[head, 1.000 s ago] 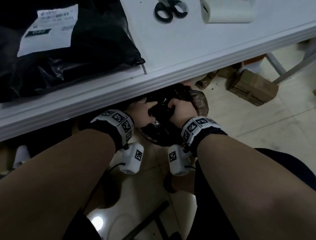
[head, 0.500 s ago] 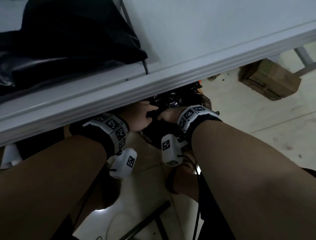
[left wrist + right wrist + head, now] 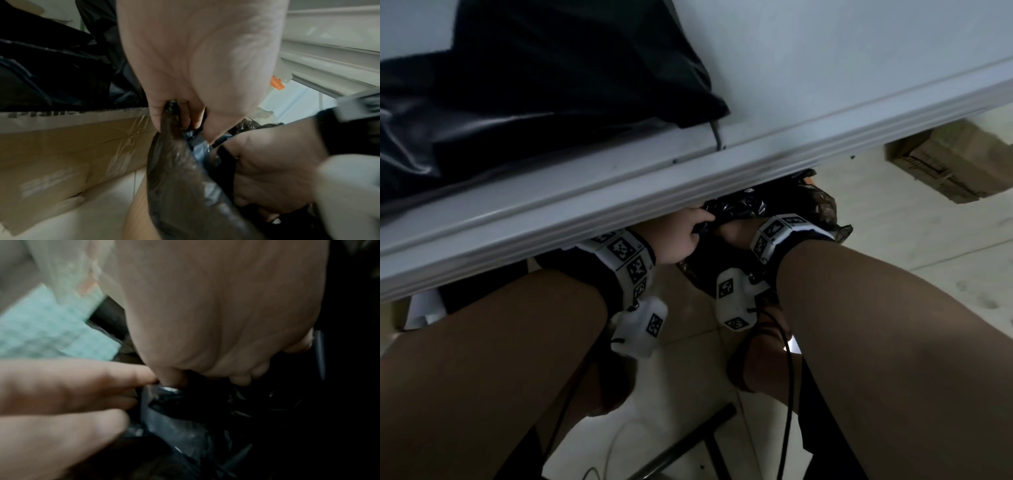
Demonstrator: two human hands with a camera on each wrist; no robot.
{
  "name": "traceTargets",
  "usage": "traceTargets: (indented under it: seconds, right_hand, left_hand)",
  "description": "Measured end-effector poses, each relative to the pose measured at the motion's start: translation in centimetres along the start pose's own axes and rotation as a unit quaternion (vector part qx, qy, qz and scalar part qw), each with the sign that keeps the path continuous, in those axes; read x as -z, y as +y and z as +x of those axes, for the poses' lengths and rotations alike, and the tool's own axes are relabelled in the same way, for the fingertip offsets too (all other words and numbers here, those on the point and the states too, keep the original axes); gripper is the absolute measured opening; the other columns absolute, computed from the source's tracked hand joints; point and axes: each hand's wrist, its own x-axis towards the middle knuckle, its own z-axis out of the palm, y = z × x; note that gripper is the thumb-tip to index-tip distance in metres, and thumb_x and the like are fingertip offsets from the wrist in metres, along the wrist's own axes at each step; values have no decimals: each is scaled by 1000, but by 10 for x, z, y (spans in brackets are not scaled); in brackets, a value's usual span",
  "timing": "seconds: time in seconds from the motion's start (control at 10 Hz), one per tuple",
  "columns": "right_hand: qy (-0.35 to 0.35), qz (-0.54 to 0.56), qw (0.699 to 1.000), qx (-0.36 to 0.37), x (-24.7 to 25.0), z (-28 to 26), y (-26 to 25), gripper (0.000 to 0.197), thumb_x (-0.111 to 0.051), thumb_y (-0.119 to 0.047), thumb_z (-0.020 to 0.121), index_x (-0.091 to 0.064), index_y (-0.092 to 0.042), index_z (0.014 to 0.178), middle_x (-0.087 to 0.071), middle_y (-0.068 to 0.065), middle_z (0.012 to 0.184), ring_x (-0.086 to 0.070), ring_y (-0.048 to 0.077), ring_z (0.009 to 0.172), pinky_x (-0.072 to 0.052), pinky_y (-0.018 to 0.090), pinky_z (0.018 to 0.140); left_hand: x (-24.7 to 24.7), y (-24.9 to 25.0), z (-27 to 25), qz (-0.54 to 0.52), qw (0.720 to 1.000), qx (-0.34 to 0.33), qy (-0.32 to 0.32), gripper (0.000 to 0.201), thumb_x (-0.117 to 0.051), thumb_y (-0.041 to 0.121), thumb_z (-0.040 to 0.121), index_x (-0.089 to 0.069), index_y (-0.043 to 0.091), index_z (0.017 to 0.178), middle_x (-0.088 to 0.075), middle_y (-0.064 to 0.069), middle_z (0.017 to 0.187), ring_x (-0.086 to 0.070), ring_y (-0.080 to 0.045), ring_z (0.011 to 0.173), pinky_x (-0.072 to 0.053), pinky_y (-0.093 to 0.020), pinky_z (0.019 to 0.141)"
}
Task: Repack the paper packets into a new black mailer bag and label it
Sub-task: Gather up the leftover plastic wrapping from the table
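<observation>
Black mailer bag [image 3: 544, 102] lies on the white table [image 3: 825, 85], far left, untouched. Both hands are below the table's near edge. Left hand [image 3: 681, 236] has fingers curled into crumpled black plastic [image 3: 736, 205] inside a brown bin liner [image 3: 185, 178]. Right hand [image 3: 732, 233] grips the same plastic just right of it, fingers touching. Cardboard box [image 3: 61, 154] sits left of the liner; another cardboard carton [image 3: 955, 164] on the floor, far right.
</observation>
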Motion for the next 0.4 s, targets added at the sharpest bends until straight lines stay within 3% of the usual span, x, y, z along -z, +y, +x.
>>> traceTargets:
  seconds: [0.2,0.3,0.4]
  right_hand:
    - [14,31,999,-15,12,-38,-8,41,-43,-24,98,-50,-3,132,-50,15,139,-45,31,130,-36,37,104]
    - [64,45,997,-23,22,-58,-6,41,-50,-23,94,-53,-5,131,-52,15,136,-48,30,127,-40,35,101]
    - [122,109,986,-27,30,-71,-3,40,-56,-23,88,-58,-8,125,-58,14,129,-56,30,118,-48,40,97]
  left_hand:
    - [9,13,-11,-6,999,8,33,42,-48,10,91,-51,15,133,-41,-8,145,-34,-20,136,-19,-21,110]
    - [15,21,-26,-22,999,7,45,44,-50,5,90,-51,14,133,-44,-9,142,-36,-20,134,-20,-16,103]
    - [27,30,-40,-34,998,19,55,46,-50,6,90,-49,17,135,-45,-7,143,-40,-20,132,-26,-18,103]
